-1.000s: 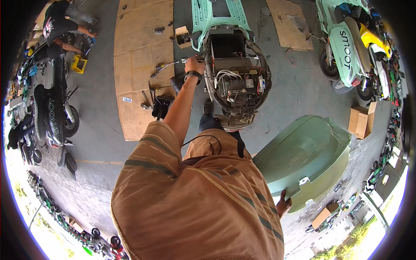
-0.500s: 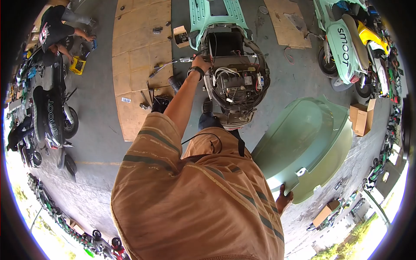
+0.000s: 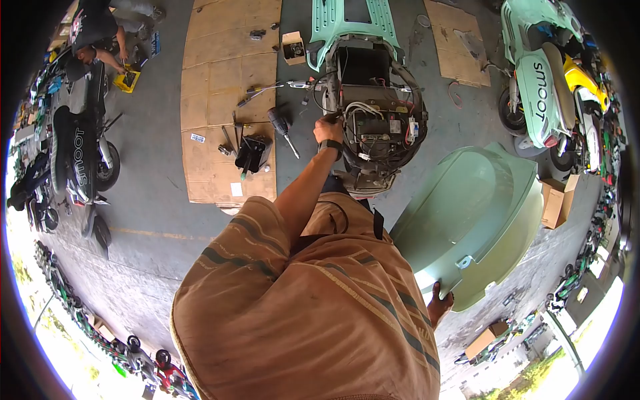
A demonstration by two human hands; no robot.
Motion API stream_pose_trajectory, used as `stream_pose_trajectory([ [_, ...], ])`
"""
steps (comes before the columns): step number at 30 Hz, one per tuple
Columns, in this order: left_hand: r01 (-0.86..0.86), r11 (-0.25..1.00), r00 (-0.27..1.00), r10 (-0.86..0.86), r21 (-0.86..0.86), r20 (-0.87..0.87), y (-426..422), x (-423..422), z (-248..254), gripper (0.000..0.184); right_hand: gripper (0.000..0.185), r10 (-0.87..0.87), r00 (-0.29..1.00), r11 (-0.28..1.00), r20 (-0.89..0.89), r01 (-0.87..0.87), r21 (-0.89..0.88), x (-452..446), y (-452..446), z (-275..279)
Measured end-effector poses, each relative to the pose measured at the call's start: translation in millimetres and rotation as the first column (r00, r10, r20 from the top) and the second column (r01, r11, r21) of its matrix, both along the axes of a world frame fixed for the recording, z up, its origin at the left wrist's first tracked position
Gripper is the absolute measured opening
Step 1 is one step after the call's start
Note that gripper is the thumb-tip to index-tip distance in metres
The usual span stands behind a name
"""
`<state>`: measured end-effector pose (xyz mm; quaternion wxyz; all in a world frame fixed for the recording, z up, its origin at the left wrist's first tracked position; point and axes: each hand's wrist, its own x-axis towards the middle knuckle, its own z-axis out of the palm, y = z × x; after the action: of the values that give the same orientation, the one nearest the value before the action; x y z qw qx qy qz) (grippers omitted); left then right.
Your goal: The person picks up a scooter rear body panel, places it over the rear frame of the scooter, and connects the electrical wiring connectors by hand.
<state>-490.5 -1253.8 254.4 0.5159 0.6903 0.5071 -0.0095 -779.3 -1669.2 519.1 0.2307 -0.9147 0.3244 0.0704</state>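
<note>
A mint-green scooter stands ahead with its frame, battery area and wiring exposed. My left hand is at the left rail of that frame, fingers closed; their tips are hidden against the rail, so I cannot see what they hold. On my right side, my right hand grips the lower edge of a large pale green body panel, its thumb on the near face. The panel is held tilted beside my body. Left of the scooter a power drill lies on the floor.
Flattened cardboard on the left holds screwdrivers and a black tray. A small box of parts sits by the scooter. Another person works at upper left near a yellow bin. Parked scooters stand right.
My left hand has moved back along the frame's left side, towards me. The drill and black tray are now uncovered by my arm. My right hand still holds the panel.
</note>
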Motion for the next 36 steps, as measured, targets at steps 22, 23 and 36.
stream_pose_trajectory([
  [22,-0.257,0.917,0.884,0.35,-0.304,0.311,-33.8,-9.4,-34.6,0.025,0.044,0.088,0.994,0.996,-0.068,-0.086,0.04,45.0,-11.0,6.3],
  [23,-0.255,0.92,0.879,0.349,-0.298,0.324,-33.4,-9.1,-30.0,0.023,0.043,0.092,0.994,0.994,-0.055,-0.088,0.071,46.0,-11.4,6.1],
  [36,0.269,0.923,0.963,-0.251,0.275,-0.097,-29.0,-6.9,9.8,0.029,0.044,0.142,0.989,0.982,-0.029,-0.137,0.127,52.8,-35.8,-4.7],
])
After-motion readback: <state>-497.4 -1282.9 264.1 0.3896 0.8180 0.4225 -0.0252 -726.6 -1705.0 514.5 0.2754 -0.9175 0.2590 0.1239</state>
